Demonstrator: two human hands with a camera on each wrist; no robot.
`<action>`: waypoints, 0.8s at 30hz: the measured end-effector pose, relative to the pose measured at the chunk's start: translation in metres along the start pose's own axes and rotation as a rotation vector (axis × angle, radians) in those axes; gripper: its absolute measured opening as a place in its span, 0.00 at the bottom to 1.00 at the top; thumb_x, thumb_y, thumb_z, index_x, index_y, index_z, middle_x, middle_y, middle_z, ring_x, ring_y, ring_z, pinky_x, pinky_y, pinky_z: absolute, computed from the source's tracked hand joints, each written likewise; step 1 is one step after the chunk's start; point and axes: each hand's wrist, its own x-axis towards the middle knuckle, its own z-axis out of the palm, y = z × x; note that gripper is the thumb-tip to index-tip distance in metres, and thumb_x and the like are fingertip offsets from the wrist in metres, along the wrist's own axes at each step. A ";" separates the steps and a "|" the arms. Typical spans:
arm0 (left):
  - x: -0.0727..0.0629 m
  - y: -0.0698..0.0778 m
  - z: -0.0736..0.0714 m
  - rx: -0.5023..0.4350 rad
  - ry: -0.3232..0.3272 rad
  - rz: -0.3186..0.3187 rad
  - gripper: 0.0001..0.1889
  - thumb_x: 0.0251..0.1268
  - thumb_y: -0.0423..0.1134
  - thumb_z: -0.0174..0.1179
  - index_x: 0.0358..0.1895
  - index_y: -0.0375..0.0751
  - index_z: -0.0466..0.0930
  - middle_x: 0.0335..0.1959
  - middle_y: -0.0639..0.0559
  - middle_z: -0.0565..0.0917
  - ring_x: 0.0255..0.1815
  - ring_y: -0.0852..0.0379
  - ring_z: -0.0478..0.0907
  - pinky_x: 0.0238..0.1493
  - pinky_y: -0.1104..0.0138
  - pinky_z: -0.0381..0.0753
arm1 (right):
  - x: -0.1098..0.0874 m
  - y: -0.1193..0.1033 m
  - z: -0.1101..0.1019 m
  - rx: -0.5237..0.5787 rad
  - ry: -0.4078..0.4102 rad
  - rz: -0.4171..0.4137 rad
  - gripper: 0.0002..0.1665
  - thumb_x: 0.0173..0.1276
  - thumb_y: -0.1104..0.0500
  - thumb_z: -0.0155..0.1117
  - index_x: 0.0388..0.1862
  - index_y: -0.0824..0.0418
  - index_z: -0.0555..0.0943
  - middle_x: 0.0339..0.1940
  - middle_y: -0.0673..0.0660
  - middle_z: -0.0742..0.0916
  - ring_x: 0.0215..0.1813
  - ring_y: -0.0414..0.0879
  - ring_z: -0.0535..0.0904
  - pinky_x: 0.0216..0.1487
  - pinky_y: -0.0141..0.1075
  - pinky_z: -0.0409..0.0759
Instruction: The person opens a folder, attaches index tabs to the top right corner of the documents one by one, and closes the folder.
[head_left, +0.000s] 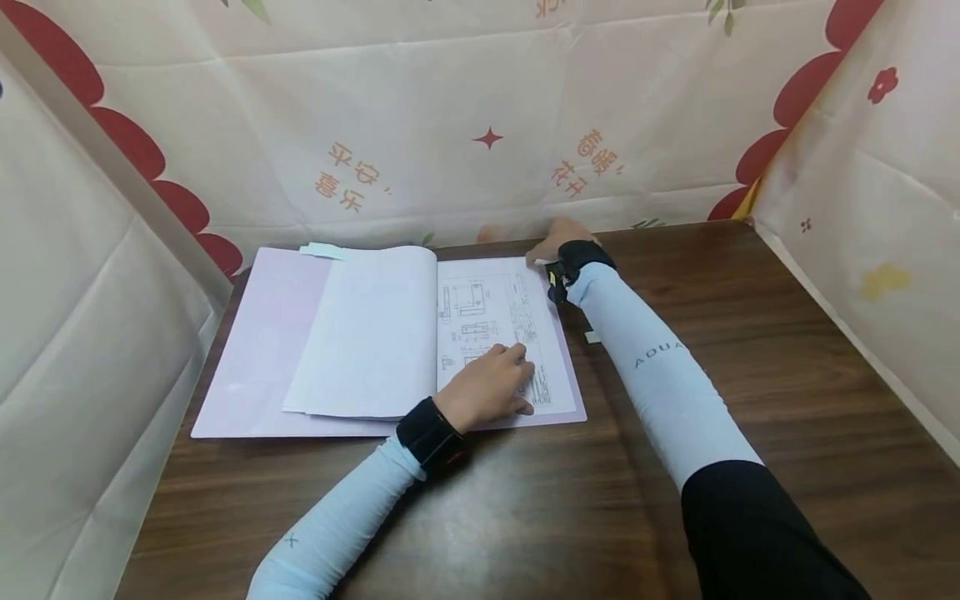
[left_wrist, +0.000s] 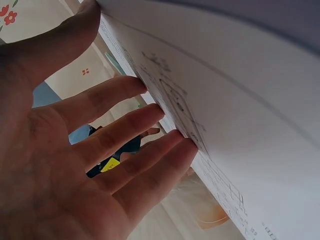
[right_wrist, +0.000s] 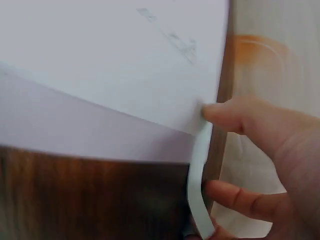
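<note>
A lilac folder (head_left: 247,367) lies spread on the table, its white sheets turned open. Fingertips of my left hand (head_left: 489,390) rest on the right-hand page (head_left: 551,379), which carries technical line drawings. That hand's fingers are loosely extended in the left wrist view. At the page's top right corner is my right hand (head_left: 561,237). In the right wrist view its thumb (right_wrist: 220,115) presses the sheet's corner, where a narrow pale green sticky tab (right_wrist: 197,185) runs down to the curled fingers. Part of the tab's lower end is hidden by those fingers.
Another pale green tab (head_left: 322,251) sticks out above the left-hand sheets (head_left: 367,333). A small pale green piece (head_left: 592,337) lies on the wooden table (head_left: 750,333) beside the right forearm. Printed cloth (head_left: 450,100) hangs along the table's back and sides.
</note>
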 end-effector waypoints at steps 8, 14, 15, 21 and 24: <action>0.001 0.001 0.000 0.008 -0.004 -0.004 0.31 0.63 0.58 0.70 0.65 0.45 0.81 0.65 0.46 0.78 0.66 0.47 0.78 0.66 0.58 0.80 | -0.019 0.003 -0.002 0.013 0.091 -0.190 0.31 0.68 0.50 0.70 0.64 0.64 0.75 0.60 0.66 0.82 0.58 0.61 0.76 0.63 0.57 0.77; 0.000 0.000 0.001 0.012 0.013 0.005 0.30 0.62 0.57 0.71 0.64 0.46 0.82 0.64 0.48 0.79 0.65 0.48 0.79 0.66 0.59 0.80 | -0.092 0.025 0.006 -0.098 0.074 -0.520 0.19 0.67 0.56 0.71 0.53 0.64 0.83 0.54 0.64 0.84 0.54 0.59 0.79 0.53 0.51 0.79; -0.001 0.000 0.001 0.012 0.015 0.004 0.30 0.62 0.58 0.71 0.64 0.46 0.82 0.64 0.48 0.80 0.66 0.47 0.79 0.66 0.59 0.80 | -0.104 0.031 0.010 -0.117 0.064 -0.580 0.19 0.66 0.56 0.73 0.53 0.63 0.84 0.54 0.64 0.84 0.55 0.58 0.79 0.54 0.52 0.79; -0.001 -0.002 0.000 0.009 0.007 0.001 0.32 0.62 0.59 0.71 0.65 0.48 0.81 0.66 0.48 0.79 0.68 0.46 0.77 0.67 0.58 0.80 | -0.170 0.069 0.030 -0.201 -0.030 -0.765 0.31 0.55 0.48 0.84 0.55 0.59 0.86 0.65 0.64 0.81 0.69 0.60 0.74 0.68 0.58 0.75; 0.000 -0.003 -0.001 0.012 0.008 -0.002 0.32 0.63 0.59 0.70 0.66 0.48 0.81 0.67 0.48 0.79 0.68 0.46 0.77 0.67 0.58 0.80 | -0.188 0.078 0.034 -0.220 -0.076 -0.787 0.41 0.50 0.42 0.86 0.60 0.57 0.84 0.71 0.65 0.78 0.71 0.61 0.73 0.69 0.60 0.75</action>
